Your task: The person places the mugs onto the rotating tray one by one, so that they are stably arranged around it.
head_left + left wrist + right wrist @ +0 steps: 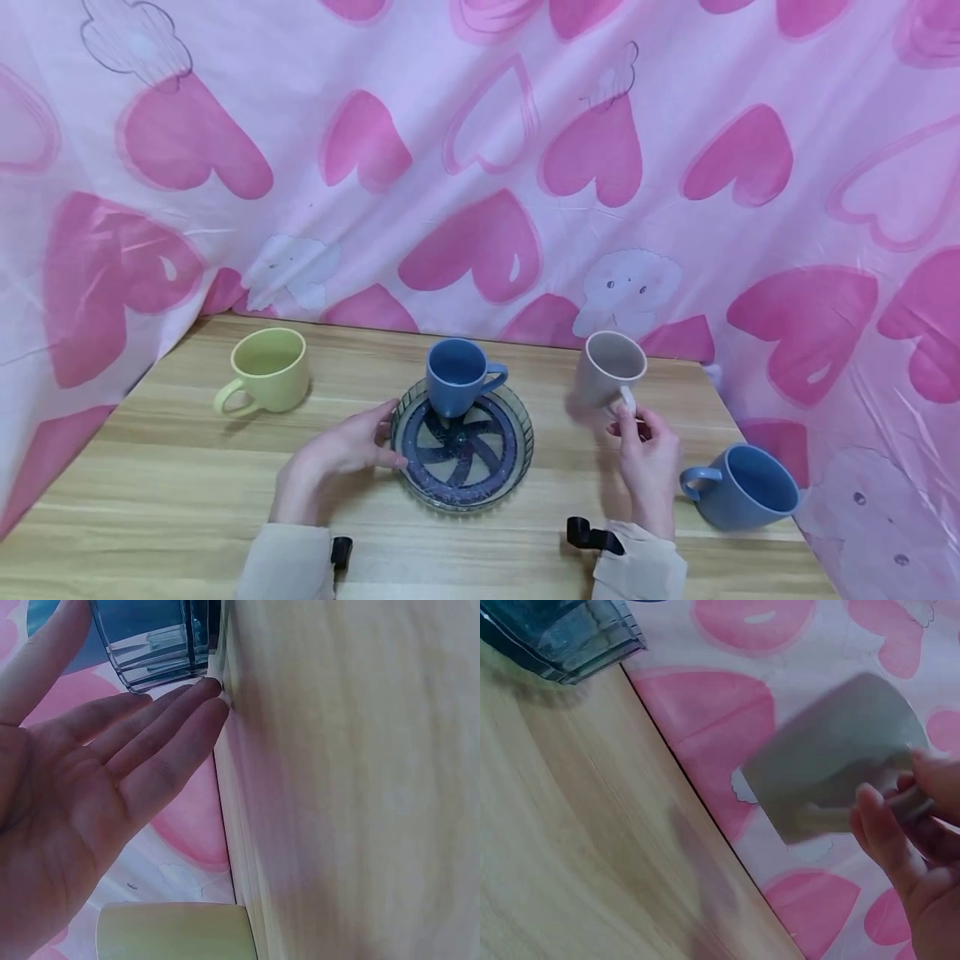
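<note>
A glass dish [461, 493] is seemingly steadied by the left hand [341, 448], thumb and fingers apart; to its right, a gray mug [597, 379] is held aloft, handle [627, 400] clamped, apparently for control, by the right hand [651, 458]'s fingers.

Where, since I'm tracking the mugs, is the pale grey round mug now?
In the head view, the pale grey round mug is right of centre, held in the right grip, to the right of the ribbed round glass dish.

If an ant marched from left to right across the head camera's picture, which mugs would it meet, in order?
Yellow-green mug → middle blue mug → pale grey mug → far-right blue mug.
</note>
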{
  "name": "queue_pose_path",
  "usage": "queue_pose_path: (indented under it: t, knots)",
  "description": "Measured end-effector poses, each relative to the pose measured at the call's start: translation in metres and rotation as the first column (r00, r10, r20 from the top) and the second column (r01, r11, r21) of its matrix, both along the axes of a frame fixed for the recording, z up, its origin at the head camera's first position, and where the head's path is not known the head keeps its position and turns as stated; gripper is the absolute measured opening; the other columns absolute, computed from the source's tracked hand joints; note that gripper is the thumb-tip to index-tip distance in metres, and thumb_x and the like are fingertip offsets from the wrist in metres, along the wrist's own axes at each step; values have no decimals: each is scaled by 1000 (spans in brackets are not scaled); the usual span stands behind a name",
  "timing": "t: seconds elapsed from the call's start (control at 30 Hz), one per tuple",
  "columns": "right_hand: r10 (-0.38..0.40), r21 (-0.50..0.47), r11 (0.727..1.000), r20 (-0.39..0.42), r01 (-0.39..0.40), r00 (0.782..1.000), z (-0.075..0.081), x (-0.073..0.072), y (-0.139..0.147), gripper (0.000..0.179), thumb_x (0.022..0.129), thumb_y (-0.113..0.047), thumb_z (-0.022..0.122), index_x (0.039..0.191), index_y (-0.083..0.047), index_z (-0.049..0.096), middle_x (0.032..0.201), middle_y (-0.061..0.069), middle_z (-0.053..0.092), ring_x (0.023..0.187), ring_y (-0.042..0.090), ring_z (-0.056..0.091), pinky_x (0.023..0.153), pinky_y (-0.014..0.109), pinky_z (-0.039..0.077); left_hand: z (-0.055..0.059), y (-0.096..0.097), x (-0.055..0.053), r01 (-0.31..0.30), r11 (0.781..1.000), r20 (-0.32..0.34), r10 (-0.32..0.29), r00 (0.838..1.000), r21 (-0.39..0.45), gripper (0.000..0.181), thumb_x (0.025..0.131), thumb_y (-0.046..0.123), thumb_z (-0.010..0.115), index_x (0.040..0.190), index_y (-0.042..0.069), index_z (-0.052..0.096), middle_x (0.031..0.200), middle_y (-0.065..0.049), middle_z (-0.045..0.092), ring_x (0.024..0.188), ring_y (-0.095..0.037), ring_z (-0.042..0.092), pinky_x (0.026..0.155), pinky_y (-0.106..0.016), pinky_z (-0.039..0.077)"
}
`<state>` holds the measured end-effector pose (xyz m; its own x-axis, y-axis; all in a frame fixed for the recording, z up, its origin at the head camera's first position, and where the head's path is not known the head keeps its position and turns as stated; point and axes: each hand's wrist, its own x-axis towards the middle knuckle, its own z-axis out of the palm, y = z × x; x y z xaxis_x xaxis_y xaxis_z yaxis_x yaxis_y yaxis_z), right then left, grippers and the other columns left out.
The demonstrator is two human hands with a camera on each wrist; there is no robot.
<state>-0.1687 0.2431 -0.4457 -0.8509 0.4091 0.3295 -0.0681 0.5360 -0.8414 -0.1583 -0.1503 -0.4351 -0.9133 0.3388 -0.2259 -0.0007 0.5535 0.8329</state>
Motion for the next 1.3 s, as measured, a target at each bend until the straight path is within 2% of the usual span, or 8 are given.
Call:
queue_pose_path:
  t: [0.13, 0.23, 0.47, 0.67, 0.8, 0.93, 1.13, 1.3]
  knots:
    - [119, -32, 992, -51, -121, 992, -1, -1, -3, 17, 95, -10, 64, 101, 4, 70, 76, 17, 70, 65, 7, 64, 54, 15, 45, -2, 1, 0, 1, 1000, -5, -1, 1000, 5, 99, 77, 15, 82, 153, -3, 20, 147, -28, 38, 134, -44, 38, 111, -58, 26]
    - [200, -90, 974, -83, -207, 976, 1, -2, -9, 16, 95, -6, 64, 101, 8, 68, 75, 20, 68, 64, 5, 64, 55, 14, 48, -2, 0, 0, 9, 1000, -13, -9, 1000, 3, 101, 77, 15, 83, 153, -2, 19, 149, -28, 34, 135, -45, 35, 112, -58, 25]
    - [301, -160, 938, -66, -308, 951, 32, 10, -32, 15, 94, 2, 62, 101, 14, 66, 78, 27, 66, 66, 14, 66, 55, 17, 48, 1, -1, -1, 19, 1000, -26, -20, 999, -2, 93, 79, 13, 80, 152, -3, 24, 150, -26, 34, 134, -44, 37, 112, -57, 26]
    - [380, -186, 906, -43, -381, 924, 12, -3, -26, 15, 95, -6, 63, 103, 6, 68, 83, 22, 67, 69, 16, 66, 68, 20, 55, -1, -7, -1, 53, 998, -67, -52, 996, 15, 81, 84, 9, 76, 148, -8, 30, 144, -29, 41, 127, -44, 46, 108, -55, 33]
    - [414, -170, 893, -54, -417, 908, 9, -2, -27, 16, 95, -9, 64, 102, 5, 68, 83, 18, 67, 70, 17, 67, 70, 21, 55, -3, -8, -1, 62, 998, -100, -59, 993, 20, 77, 84, 8, 75, 146, -10, 33, 140, -29, 46, 125, -43, 48, 108, -56, 33]
    - [459, -183, 867, -69, -463, 886, 9, -1, -29, 17, 95, -8, 64, 102, 7, 67, 82, 19, 66, 71, 18, 67, 72, 23, 56, -3, -7, 0, 31, 1000, -109, -30, 994, 5, 71, 85, 6, 72, 144, -10, 36, 134, -28, 52, 123, -42, 50, 107, -56, 35]
    - [517, -245, 829, -6, -502, 856, 7, 1, -31, 19, 95, -13, 65, 103, 4, 68, 87, 18, 66, 76, 21, 67, 76, 27, 56, -4, -5, 0, -33, 999, -111, 31, 993, -21, 60, 88, 6, 70, 140, -7, 44, 122, -23, 61, 116, -38, 56, 101, -54, 43]
    - [568, -240, 801, 11, -549, 823, 6, 0, -32, 20, 95, -15, 65, 104, 2, 69, 88, 17, 67, 79, 22, 67, 77, 32, 56, -5, -4, -2, -62, 998, -125, 58, 990, -29, 53, 88, 4, 69, 136, -6, 48, 115, -18, 64, 106, -33, 61, 93, -48, 50]
